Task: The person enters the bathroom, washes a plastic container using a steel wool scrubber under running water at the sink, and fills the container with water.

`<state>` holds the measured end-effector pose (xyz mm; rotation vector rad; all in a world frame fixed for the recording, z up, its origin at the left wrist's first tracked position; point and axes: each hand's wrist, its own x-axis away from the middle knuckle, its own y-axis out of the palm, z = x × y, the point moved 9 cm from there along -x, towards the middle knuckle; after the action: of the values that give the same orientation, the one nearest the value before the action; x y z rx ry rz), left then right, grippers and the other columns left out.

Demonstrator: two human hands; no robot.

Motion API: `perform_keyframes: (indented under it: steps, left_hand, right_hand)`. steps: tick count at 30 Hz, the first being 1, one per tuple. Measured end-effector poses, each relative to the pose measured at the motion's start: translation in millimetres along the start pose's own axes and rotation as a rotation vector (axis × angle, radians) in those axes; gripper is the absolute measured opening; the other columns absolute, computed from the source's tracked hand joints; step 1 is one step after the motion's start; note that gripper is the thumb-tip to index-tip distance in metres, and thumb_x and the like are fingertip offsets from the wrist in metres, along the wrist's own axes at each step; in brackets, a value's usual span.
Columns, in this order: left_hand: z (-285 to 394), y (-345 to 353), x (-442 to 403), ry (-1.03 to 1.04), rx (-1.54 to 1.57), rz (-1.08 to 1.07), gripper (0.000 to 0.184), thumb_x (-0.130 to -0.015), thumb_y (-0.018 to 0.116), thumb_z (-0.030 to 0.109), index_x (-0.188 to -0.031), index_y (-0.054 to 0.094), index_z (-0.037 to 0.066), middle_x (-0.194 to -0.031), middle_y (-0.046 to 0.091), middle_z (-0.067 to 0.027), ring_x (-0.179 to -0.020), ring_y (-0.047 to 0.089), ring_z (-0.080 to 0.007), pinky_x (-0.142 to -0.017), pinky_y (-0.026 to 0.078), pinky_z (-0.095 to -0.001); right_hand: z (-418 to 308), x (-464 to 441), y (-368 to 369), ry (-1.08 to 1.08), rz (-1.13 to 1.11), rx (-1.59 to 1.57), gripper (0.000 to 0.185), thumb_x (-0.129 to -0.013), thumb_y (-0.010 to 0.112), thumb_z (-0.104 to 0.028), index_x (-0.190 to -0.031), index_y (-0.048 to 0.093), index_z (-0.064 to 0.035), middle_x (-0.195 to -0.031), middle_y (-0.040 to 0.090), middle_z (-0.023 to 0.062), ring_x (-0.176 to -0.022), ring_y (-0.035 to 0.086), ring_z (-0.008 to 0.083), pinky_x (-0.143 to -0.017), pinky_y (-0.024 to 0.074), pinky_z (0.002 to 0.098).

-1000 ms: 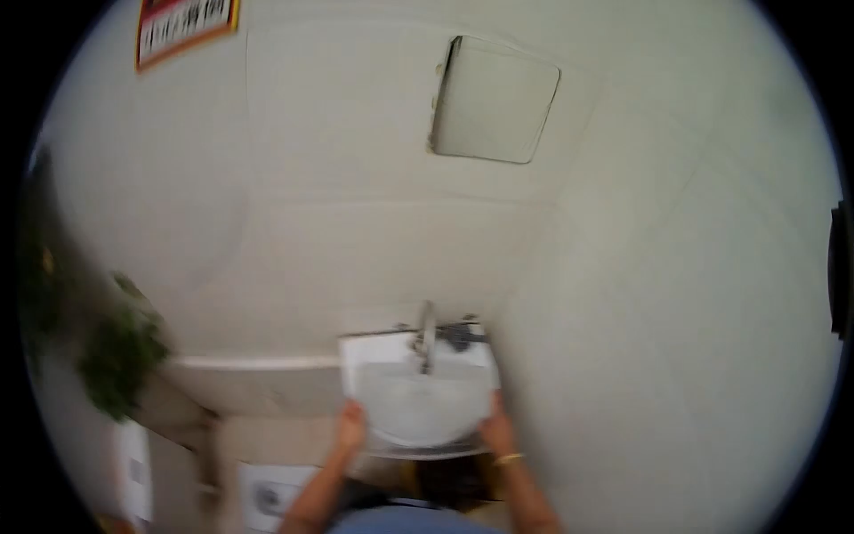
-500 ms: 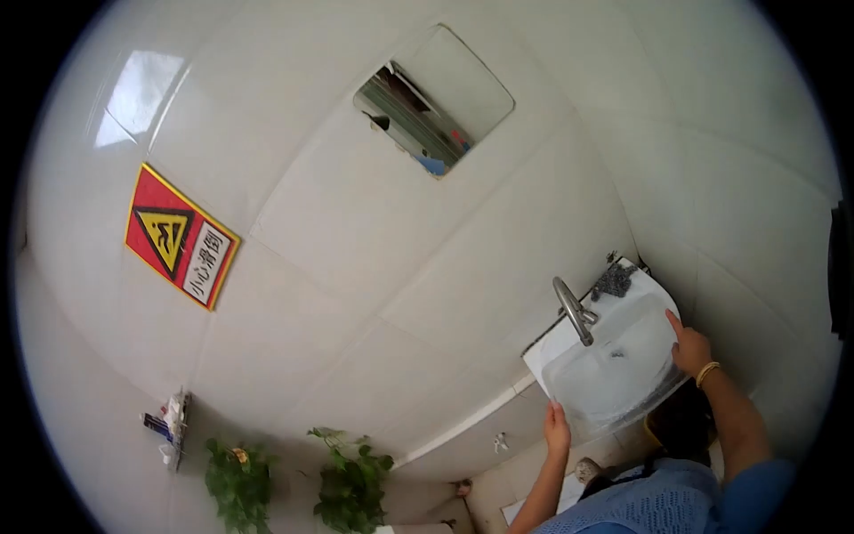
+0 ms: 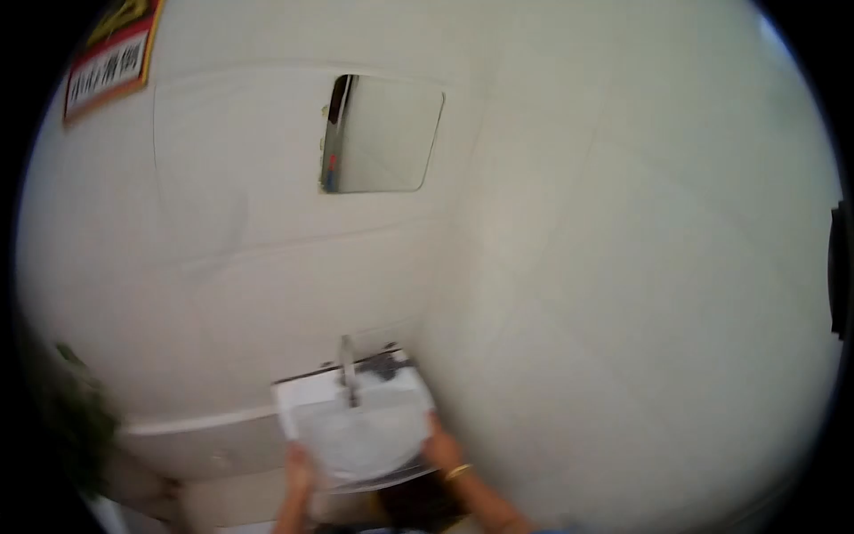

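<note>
A white washbasin (image 3: 307, 400) stands against the wall, with a curved metal faucet (image 3: 349, 378) at its back edge. Dark grey material (image 3: 384, 365) lies at the basin's back right corner. My left hand (image 3: 301, 470) is at the basin's left front rim, its fingers smeared by motion. On the right rim is my right hand (image 3: 439, 448), with a gold-coloured bracelet on the wrist; its fingers are blurred too. Whether either hand grips the rim cannot be made out.
A square mirror (image 3: 387, 138) hangs on the tiled wall above the basin. At the upper left is a red and yellow sign (image 3: 111, 67). A green plant (image 3: 84, 418) is at the lower left, beside a low ledge (image 3: 200, 423).
The view has swung and tilted, so basin, mirror and hands now appear further left. The right index finger, stretched along the rim half a second ago, is now blurred.
</note>
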<state>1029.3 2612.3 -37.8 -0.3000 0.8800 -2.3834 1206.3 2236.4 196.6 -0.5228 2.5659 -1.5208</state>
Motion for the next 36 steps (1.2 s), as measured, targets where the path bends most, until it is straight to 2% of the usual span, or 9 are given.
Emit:
perform_keyframes:
  steps: [2, 3, 12, 15, 17, 21, 25, 29, 36]
  left_hand:
    - [133.0, -66.7, 37.0, -0.11, 0.299, 0.076, 0.05, -0.096, 0.038, 0.031, -0.129, 0.041, -0.006, -0.128, 0.046, -0.0235, -0.12, 0.044, -0.0328, -0.102, 0.033, -0.0382]
    - [148.1, -80.8, 46.1, -0.092, 0.424, 0.219, 0.045, -0.095, 0.043, 0.026, -0.125, 0.044, -0.007, -0.121, 0.051, -0.0247, -0.113, 0.05, -0.0331, -0.098, 0.038, -0.0368]
    - [186.6, -113.2, 59.0, -0.106, 0.694, 0.21, 0.038, -0.094, 0.044, 0.023, -0.123, 0.05, -0.001, -0.111, 0.06, -0.019, -0.104, 0.057, -0.027, -0.09, 0.043, -0.0349]
    - [157.6, -98.1, 47.9, -0.038, 0.398, 0.247, 0.037, -0.094, 0.045, 0.021, -0.124, 0.05, 0.0, -0.11, 0.061, -0.0167, -0.103, 0.057, -0.0241, -0.089, 0.043, -0.0338]
    - [157.4, -91.3, 50.1, -0.243, 0.595, 0.112, 0.038, -0.094, 0.046, 0.021, -0.125, 0.049, 0.0, -0.11, 0.061, -0.0164, -0.105, 0.056, -0.0237, -0.091, 0.043, -0.0337]
    - [123.4, -71.9, 41.0, -0.073, 0.551, 0.241, 0.041, -0.094, 0.047, 0.025, -0.127, 0.047, 0.0, -0.114, 0.058, -0.0181, -0.105, 0.056, -0.0251, -0.093, 0.042, -0.0343]
    - [139.9, -81.0, 42.9, -0.145, 0.527, 0.112, 0.042, -0.095, 0.046, 0.025, -0.127, 0.046, -0.001, -0.114, 0.058, -0.0161, -0.106, 0.055, -0.0221, -0.093, 0.04, -0.0306]
    - [153.9, -88.3, 42.0, 0.001, 0.542, 0.162, 0.042, -0.095, 0.045, 0.026, -0.127, 0.047, -0.001, -0.114, 0.059, -0.0142, -0.103, 0.055, -0.0199, -0.092, 0.04, -0.0297]
    - [163.6, -94.8, 46.4, -0.09, 0.486, 0.148, 0.042, -0.095, 0.044, 0.027, -0.126, 0.048, -0.002, -0.116, 0.058, -0.0146, -0.104, 0.054, -0.0202, -0.092, 0.04, -0.0294]
  right_hand:
    - [-7.6, -0.4, -0.7, 0.04, -0.083, 0.013, 0.077, -0.077, 0.054, -0.014, -0.144, 0.015, -0.014, -0.076, 0.062, 0.0245, -0.067, 0.06, 0.0403, -0.063, 0.0465, 0.0497]
    - [-0.5, -5.3, 3.0, 0.022, -0.077, 0.023, 0.078, -0.078, 0.055, -0.016, -0.145, 0.014, -0.0154, -0.075, 0.062, 0.0234, -0.067, 0.06, 0.0409, -0.063, 0.0462, 0.0498]
    - [-17.0, 6.4, 0.6, -0.03, -0.084, -0.144, 0.079, -0.079, 0.054, -0.017, -0.146, 0.012, -0.0168, -0.077, 0.062, 0.0225, -0.064, 0.059, 0.0366, -0.06, 0.046, 0.043]
    - [-9.4, -4.0, 2.9, -0.087, 0.01, -0.023, 0.08, -0.078, 0.055, -0.016, -0.146, 0.012, -0.0169, -0.073, 0.06, 0.0227, -0.062, 0.058, 0.0373, -0.057, 0.0456, 0.0438]
    - [-6.8, -5.2, 6.0, -0.103, 0.014, -0.058, 0.081, -0.077, 0.056, -0.014, -0.145, 0.012, -0.0171, -0.071, 0.059, 0.0222, -0.06, 0.057, 0.0377, -0.055, 0.045, 0.045]
    - [-3.2, -1.9, 1.7, -0.016, -0.004, 0.002, 0.079, -0.077, 0.056, -0.014, -0.145, 0.017, -0.0217, -0.073, 0.06, 0.0212, -0.064, 0.058, 0.038, -0.06, 0.0457, 0.0471]
    - [-6.1, 0.5, -0.8, -0.058, 0.06, -0.041, 0.079, -0.078, 0.057, -0.015, -0.145, 0.017, -0.0209, -0.077, 0.06, 0.0199, -0.069, 0.059, 0.0365, -0.065, 0.0473, 0.0453]
    - [-1.8, -2.4, 3.3, -0.109, 0.062, -0.11, 0.078, -0.079, 0.055, -0.011, -0.145, 0.016, -0.0181, -0.081, 0.06, 0.0205, -0.073, 0.059, 0.0365, -0.066, 0.0476, 0.0451]
    - [2.2, -6.6, 8.7, -0.117, 0.083, -0.099, 0.076, -0.08, 0.054, -0.009, -0.145, 0.016, -0.0184, -0.081, 0.06, 0.0204, -0.073, 0.059, 0.037, -0.065, 0.0474, 0.0453]
